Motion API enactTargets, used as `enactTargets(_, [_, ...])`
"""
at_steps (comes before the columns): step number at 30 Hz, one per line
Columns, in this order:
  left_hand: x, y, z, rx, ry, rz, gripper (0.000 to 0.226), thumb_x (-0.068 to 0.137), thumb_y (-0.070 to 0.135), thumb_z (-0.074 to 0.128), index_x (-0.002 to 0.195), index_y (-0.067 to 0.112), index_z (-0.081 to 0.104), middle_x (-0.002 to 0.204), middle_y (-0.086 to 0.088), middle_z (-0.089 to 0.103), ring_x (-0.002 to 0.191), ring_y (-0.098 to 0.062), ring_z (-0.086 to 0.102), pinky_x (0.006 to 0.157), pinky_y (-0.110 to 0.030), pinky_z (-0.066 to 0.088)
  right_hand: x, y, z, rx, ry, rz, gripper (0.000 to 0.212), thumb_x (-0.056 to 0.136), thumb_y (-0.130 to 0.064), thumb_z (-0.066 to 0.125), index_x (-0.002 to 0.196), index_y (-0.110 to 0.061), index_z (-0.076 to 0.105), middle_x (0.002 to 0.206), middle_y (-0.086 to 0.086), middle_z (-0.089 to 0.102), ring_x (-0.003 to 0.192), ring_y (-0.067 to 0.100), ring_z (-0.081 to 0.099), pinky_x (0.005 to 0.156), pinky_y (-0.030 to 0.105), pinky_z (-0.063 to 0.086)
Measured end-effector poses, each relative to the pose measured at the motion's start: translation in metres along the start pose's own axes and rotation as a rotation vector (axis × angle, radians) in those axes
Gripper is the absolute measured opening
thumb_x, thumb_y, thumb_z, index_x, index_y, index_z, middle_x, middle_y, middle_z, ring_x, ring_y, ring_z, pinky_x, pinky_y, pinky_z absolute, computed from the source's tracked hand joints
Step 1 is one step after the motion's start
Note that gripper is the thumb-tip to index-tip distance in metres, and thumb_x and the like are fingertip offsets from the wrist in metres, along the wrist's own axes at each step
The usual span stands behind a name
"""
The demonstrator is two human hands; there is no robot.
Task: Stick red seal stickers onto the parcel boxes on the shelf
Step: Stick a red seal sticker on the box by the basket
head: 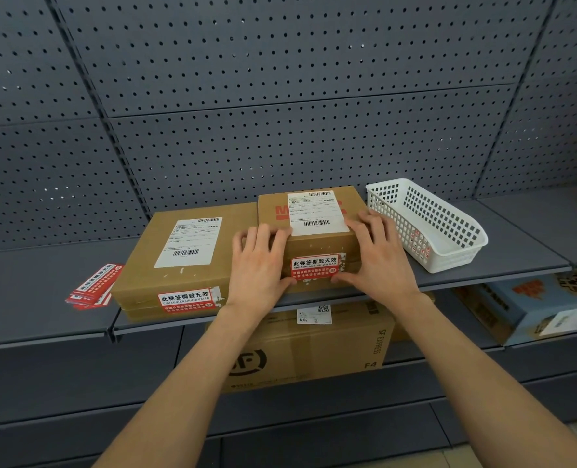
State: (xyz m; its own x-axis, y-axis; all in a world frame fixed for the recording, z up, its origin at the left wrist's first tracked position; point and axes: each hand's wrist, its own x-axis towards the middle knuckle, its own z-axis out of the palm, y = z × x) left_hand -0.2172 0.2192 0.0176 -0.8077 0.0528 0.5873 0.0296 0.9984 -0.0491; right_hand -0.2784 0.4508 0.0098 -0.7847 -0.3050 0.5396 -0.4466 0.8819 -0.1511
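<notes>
Seemingly nearly done: left hand [258, 265] and right hand [378, 255] clasp the small box [317, 246], thumbs pressing its red sticker [314, 266] flat between them. The wide box [142, 271] to their left already wears one.

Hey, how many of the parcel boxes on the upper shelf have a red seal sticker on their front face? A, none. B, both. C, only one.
B: the left box carries a red seal sticker on its front, and the right box carries a second sticker.
</notes>
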Motion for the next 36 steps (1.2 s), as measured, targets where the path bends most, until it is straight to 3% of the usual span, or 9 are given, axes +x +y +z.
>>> enactTargets(10, [0.001, -0.005, 0.002, -0.031, 0.000, 0.011, 0.099, 0.066, 0.054, 0.098, 0.146, 0.023, 0.051, 0.130, -0.004, 0.052, 0.123, -0.027, 0.051, 0.113, -0.049, 0.041, 0.000, 0.002, 0.001, 0.011, -0.008, -0.010, 0.118, 0.063, -0.072, 0.091, 0.156, -0.019, 0.040, 0.158, 0.008, 0.039, 0.156, 0.032, 0.027, 0.128, 0.053, 0.034])
enactTargets(20, [0.002, -0.010, 0.003, -0.087, 0.009, 0.012, 0.090, 0.072, 0.056, 0.095, 0.145, 0.025, 0.053, 0.130, -0.002, 0.052, 0.122, -0.025, 0.049, 0.110, -0.048, 0.041, 0.001, 0.005, 0.002, 0.007, 0.002, -0.036, 0.111, 0.069, -0.071, 0.087, 0.156, -0.018, 0.043, 0.157, 0.008, 0.041, 0.154, 0.031, 0.030, 0.128, 0.045, 0.030])
enactTargets(36, [0.006, -0.017, 0.005, -0.165, -0.002, 0.008, 0.073, 0.085, 0.054, 0.086, 0.145, 0.026, 0.057, 0.129, 0.001, 0.053, 0.123, -0.023, 0.050, 0.109, -0.046, 0.042, 0.003, 0.013, 0.003, 0.022, 0.010, -0.076, 0.096, 0.081, -0.067, 0.080, 0.154, -0.016, 0.046, 0.155, 0.009, 0.044, 0.152, 0.032, 0.033, 0.122, 0.047, 0.042])
